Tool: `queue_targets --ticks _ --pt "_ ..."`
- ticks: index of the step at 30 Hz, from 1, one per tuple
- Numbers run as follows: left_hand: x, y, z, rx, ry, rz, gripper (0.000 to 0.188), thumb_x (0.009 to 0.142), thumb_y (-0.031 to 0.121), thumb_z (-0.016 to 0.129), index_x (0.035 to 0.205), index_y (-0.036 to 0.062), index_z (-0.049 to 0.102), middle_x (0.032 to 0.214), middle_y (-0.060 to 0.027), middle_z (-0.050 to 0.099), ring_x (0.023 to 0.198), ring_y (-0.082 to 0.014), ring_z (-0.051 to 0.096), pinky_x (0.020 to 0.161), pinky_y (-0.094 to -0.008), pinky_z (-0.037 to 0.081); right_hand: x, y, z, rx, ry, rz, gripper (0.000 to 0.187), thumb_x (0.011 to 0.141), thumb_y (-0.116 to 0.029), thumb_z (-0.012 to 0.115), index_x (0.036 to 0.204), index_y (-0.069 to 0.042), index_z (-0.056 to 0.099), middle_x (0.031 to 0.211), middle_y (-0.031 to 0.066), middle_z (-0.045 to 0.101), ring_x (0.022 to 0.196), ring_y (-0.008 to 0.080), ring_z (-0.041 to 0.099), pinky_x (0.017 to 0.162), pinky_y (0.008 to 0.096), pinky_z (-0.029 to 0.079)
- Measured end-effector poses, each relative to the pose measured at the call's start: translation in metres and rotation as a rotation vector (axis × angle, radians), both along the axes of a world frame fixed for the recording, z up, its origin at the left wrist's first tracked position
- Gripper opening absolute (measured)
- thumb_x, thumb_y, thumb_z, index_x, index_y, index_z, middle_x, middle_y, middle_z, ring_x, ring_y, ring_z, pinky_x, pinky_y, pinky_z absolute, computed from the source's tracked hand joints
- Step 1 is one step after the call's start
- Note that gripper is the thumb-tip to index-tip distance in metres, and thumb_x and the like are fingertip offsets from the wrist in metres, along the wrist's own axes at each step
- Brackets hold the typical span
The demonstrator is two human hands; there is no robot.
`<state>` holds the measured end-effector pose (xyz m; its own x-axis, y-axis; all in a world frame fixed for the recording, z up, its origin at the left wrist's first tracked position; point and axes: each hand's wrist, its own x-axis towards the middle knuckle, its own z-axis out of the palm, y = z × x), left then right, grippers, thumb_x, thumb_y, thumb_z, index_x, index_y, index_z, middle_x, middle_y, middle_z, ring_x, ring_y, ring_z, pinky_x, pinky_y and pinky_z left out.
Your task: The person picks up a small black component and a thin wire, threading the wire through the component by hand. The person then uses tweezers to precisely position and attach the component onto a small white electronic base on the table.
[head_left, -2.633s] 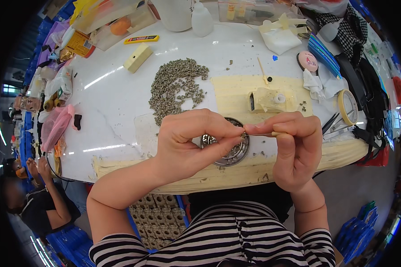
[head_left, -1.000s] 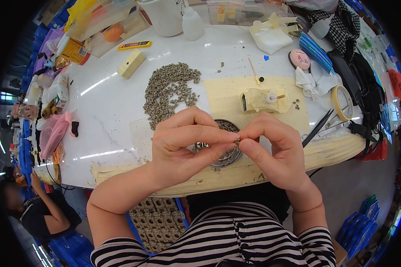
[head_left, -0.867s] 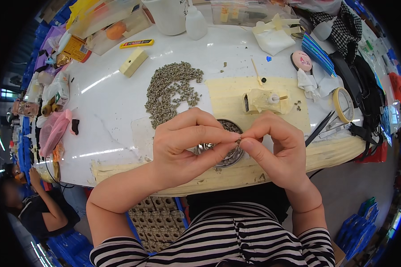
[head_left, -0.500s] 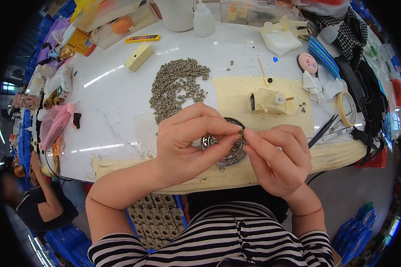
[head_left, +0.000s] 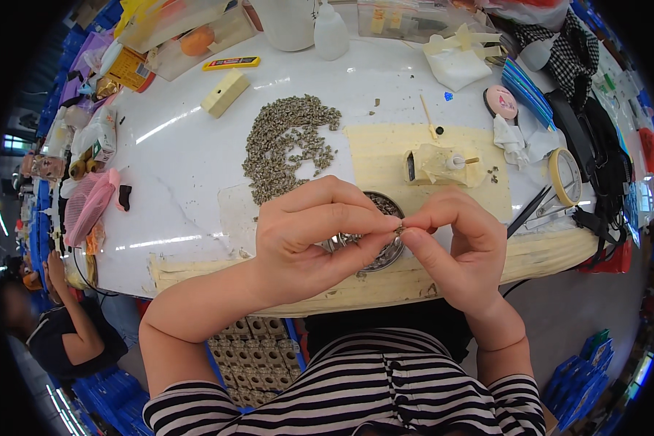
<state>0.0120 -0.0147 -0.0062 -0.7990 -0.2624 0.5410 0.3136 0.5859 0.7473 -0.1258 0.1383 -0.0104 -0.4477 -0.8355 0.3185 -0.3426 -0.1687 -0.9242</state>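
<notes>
Above a round metal dish [head_left: 382,269] my two hands meet fingertip to fingertip. A tiny grey-brown metal part [head_left: 400,229] shows between them. My left hand [head_left: 316,240] pinches it with thumb and forefinger from the left. From the other side the thumb and forefinger of my right hand [head_left: 461,251] are closed on it too. More small parts lie in the dish, partly hidden by my left hand. Just beyond, a large heap of like small parts [head_left: 280,145] is spread on the white table.
Right of the heap, a tape-wrapped block [head_left: 447,166] sits on a yellowish sheet [head_left: 374,149]. Tweezers [head_left: 528,211] and a tape roll [head_left: 565,178] lie farther right. A yellow box cutter [head_left: 231,64] and pale block [head_left: 225,93] lie far left. Another person [head_left: 73,320] sits at left.
My right hand has turned, its thumb and forefinger now bent more around the small part. Both hands' fingertips have dropped slightly toward me, and my left fingers have closed closer together.
</notes>
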Motion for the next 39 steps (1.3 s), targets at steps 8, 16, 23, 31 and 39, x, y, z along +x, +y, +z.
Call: queue_targets --ticks 8,16,23,31,39 --pt "0.001 0.000 -0.003 0.030 -0.014 0.054 0.024 0.070 -0.008 0.076 0.090 0.0029 0.071 0.084 -0.0075 0.065 0.073 -0.0142 0.062 0.061 -0.0228 0.048 0.010 -0.003 0.001 -0.181 0.582 -0.182 0.031 0.067 0.002 0.077 0.097 -0.003 0.073 0.081 0.0059 0.066 0.069 0.0201 0.057 0.059 0.0277 0.045" --pt "0.000 -0.001 -0.001 0.023 0.017 -0.013 0.025 0.072 -0.009 0.075 0.092 0.0040 0.072 0.084 -0.0069 0.064 0.072 -0.0134 0.062 0.059 -0.0227 0.049 0.005 -0.002 -0.002 -0.050 0.094 -0.025 0.018 0.075 0.000 0.073 0.093 -0.001 0.072 0.080 0.0081 0.065 0.069 0.0191 0.058 0.063 0.0276 0.045" --pt "0.000 -0.002 -0.002 -0.004 0.000 0.001 0.025 0.070 -0.008 0.076 0.092 0.0034 0.071 0.085 -0.0076 0.065 0.073 -0.0137 0.063 0.059 -0.0225 0.049 0.002 -0.001 -0.003 -0.052 0.059 -0.034 0.019 0.074 0.000 0.075 0.092 -0.003 0.071 0.079 0.0067 0.065 0.069 0.0190 0.057 0.063 0.0271 0.044" --pt "0.000 -0.001 -0.003 0.041 -0.021 0.044 0.022 0.070 -0.009 0.075 0.089 0.0021 0.071 0.085 -0.0077 0.065 0.073 -0.0138 0.062 0.061 -0.0226 0.048 0.009 -0.003 0.000 -0.169 0.480 -0.155 0.030 0.067 0.002 0.078 0.096 -0.004 0.073 0.081 0.0056 0.065 0.069 0.0199 0.057 0.059 0.0282 0.045" --pt "0.001 -0.001 -0.002 0.066 -0.005 -0.026 0.023 0.072 -0.008 0.075 0.092 0.0037 0.072 0.086 -0.0072 0.064 0.073 -0.0131 0.061 0.060 -0.0230 0.048 0.005 -0.002 -0.007 -0.040 -0.033 0.002 0.016 0.077 -0.001 0.073 0.092 -0.002 0.072 0.079 0.0075 0.066 0.070 0.0185 0.058 0.064 0.0283 0.046"
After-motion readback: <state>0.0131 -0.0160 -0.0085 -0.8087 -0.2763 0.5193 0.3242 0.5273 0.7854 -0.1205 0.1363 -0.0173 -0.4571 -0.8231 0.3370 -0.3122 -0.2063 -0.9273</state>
